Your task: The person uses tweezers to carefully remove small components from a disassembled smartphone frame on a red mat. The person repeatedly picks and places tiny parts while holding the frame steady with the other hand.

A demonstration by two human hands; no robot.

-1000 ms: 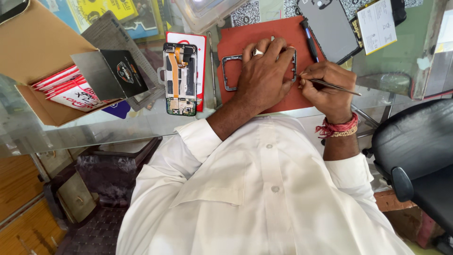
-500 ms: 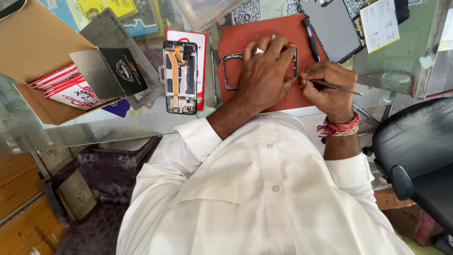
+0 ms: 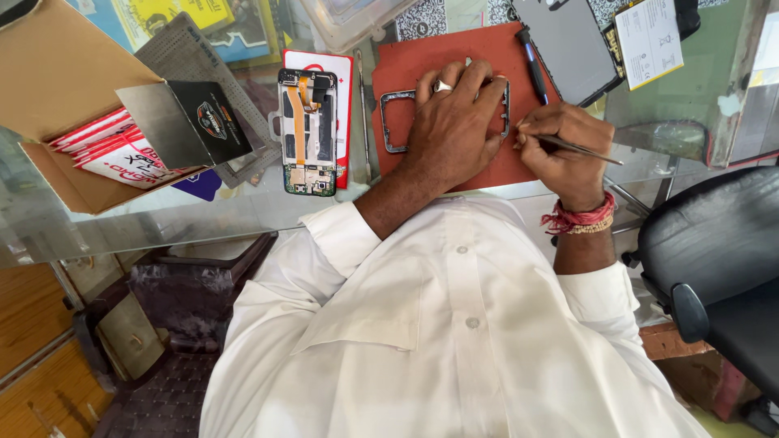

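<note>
Little has moved since a second ago: our left hand [image 3: 450,122] still presses flat on the phone frame [image 3: 393,122], and our right hand [image 3: 560,142] has kept its place at the frame's right edge.

We see the grey metal frame lying on the red mat [image 3: 454,57], which sits on the glass surface [image 3: 673,89] in front of us. Our left fingers [image 3: 471,81] are spread and released, palm down across the frame's middle, pinning it rather than gripping. Our right fingers are clenched around a thin metal tool [image 3: 584,148], its tip against the frame's right side.

Just beyond the right hand, a dark pen-like tool [image 3: 533,65] lies on the mat, touching a grey phone back panel [image 3: 568,45]. Left of the mat rests an opened phone body [image 3: 307,134] with its orange ribbon cable exposed, lying on a red and white card. Further left stands an open cardboard box [image 3: 57,73] holding red and white packets.
</note>
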